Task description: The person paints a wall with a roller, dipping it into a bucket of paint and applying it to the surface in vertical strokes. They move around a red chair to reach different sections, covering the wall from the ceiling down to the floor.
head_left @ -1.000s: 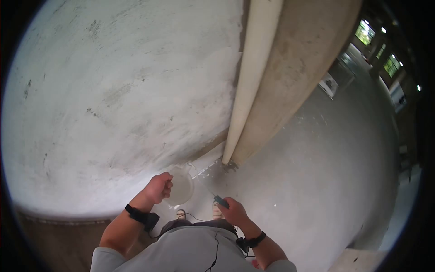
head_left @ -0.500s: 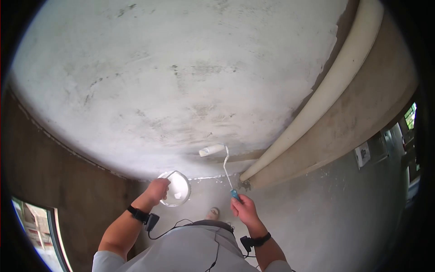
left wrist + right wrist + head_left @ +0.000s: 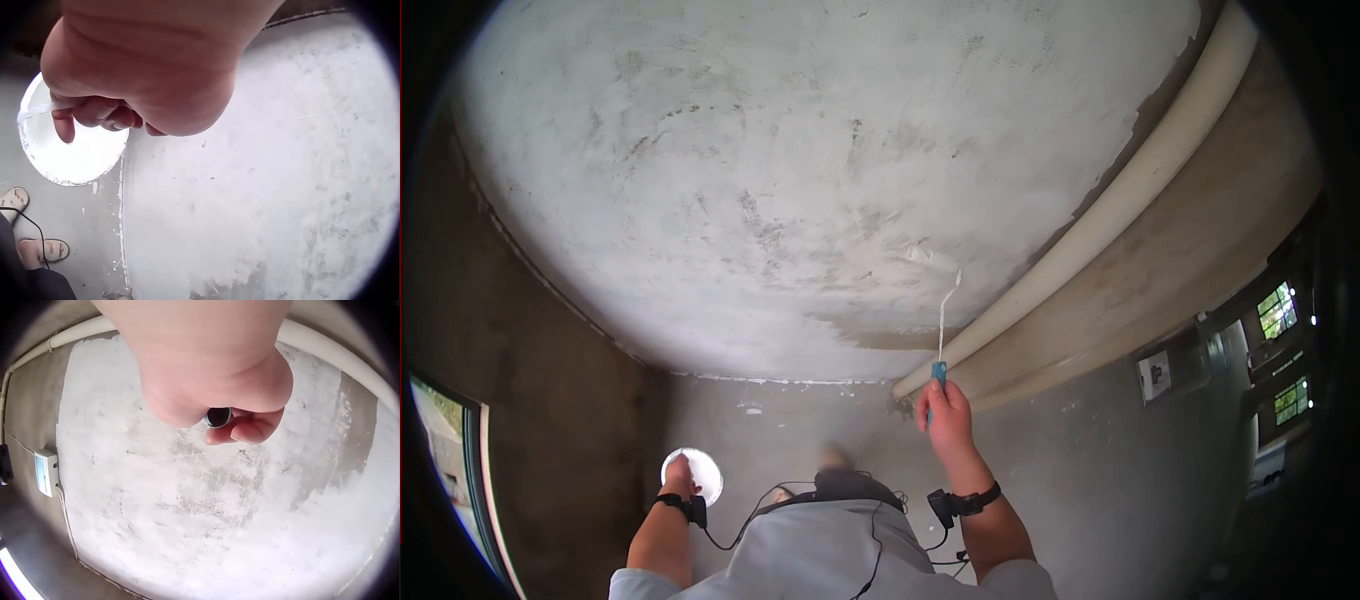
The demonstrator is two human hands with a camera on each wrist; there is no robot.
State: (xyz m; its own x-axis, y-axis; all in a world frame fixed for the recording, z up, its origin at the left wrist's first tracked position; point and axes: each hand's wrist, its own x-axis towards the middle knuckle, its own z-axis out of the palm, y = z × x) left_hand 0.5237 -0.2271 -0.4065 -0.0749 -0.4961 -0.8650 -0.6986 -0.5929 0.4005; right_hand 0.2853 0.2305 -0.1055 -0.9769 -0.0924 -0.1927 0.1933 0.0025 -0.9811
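Roller (image 3: 930,262): against the wall (image 3: 800,180), far and above the right hand (image 3: 945,418), whose fingers are wrapped round the blue grip at its foot. Likely light; thin wire frame probably whippy, so hold low on the grip.

Paint pail (image 3: 702,478): low left, left hand (image 3: 134,69) fingers curled round its thin bail. Probably sloshy; carry level.

Open air surrounds the raised right hand (image 3: 945,415) below the wide wall (image 3: 800,180). The pipe (image 3: 1120,200) hems it along the wall's right edge. The left hand (image 3: 677,478) has bare floor (image 3: 800,420) around it.
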